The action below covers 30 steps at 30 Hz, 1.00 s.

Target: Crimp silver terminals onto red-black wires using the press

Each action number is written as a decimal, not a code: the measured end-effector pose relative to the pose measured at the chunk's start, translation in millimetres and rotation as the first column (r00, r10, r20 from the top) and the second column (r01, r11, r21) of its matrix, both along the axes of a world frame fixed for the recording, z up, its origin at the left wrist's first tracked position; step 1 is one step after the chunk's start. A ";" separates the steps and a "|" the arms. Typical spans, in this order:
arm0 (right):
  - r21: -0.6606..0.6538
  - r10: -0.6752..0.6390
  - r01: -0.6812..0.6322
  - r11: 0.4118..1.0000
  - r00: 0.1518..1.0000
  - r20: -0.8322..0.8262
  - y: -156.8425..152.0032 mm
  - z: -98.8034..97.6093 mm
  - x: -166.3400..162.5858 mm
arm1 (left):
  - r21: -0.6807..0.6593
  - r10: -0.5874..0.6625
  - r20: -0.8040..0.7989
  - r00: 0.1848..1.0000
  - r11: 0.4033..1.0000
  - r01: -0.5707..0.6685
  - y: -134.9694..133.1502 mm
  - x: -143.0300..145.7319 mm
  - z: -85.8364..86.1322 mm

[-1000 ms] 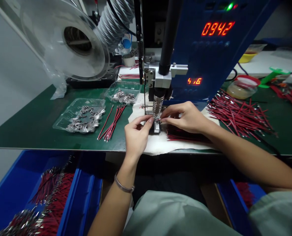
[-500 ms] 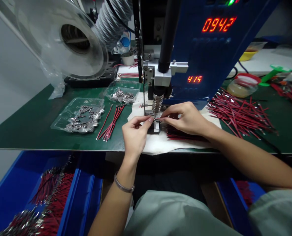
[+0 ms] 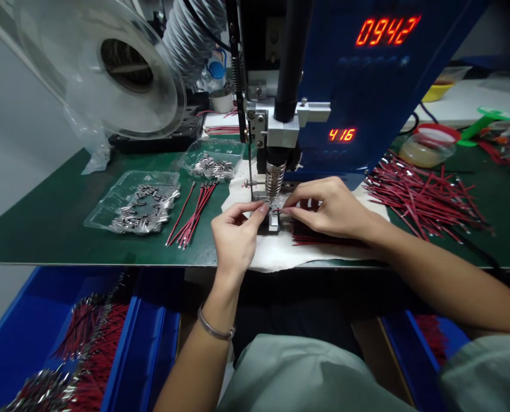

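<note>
Red wire (image 3: 284,210): thin, short, tip at metal fixture (image 3: 273,222).

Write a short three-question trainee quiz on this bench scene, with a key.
1. True or false: the upper display on the blue machine reads 0942.
2. What do the clear trays on the green mat hold? A) small metal parts B) red wires C) yellow liquid
3. Fill in: the left hand and right hand bring their fingers together at the small fixture under the machine head, over a ___ cloth.

Key: 1 true; 2 A; 3 white.
</note>
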State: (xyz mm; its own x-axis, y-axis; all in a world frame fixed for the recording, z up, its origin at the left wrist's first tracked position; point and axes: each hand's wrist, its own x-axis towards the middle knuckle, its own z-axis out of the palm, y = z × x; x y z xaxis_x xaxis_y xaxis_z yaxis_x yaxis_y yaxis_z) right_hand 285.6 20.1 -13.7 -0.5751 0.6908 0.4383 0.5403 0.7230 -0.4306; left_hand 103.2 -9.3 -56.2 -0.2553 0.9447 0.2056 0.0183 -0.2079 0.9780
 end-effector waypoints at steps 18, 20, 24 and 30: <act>0.029 0.003 -0.002 1.000 0.999 -0.035 0.8 -0.7 -0.4 | -0.007 0.024 0.025 0.999 1.000 -0.024 -1.1 1.6 0.7; 0.026 0.010 -0.010 1.000 1.000 -0.027 1.0 -1.1 0.0 | 0.000 0.026 0.023 0.999 1.000 -0.026 -0.9 1.7 0.3; 0.026 0.009 -0.009 1.000 1.000 -0.027 1.0 -1.3 0.4 | -0.003 0.033 -0.008 0.999 0.999 -0.033 -0.1 1.9 0.4; 0.019 0.008 -0.007 1.000 1.000 -0.016 1.4 -1.3 0.4 | -0.020 0.033 -0.028 0.999 0.999 -0.034 0.1 2.4 2.1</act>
State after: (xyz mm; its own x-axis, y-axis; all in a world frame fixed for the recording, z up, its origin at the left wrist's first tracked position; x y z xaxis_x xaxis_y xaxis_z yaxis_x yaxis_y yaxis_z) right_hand 286.1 21.4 -15.0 -0.5730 0.6779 0.4606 0.5280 0.7352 -0.4251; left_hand 105.6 -9.2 -54.0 -0.2812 0.9398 0.1939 0.0518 -0.1869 0.9810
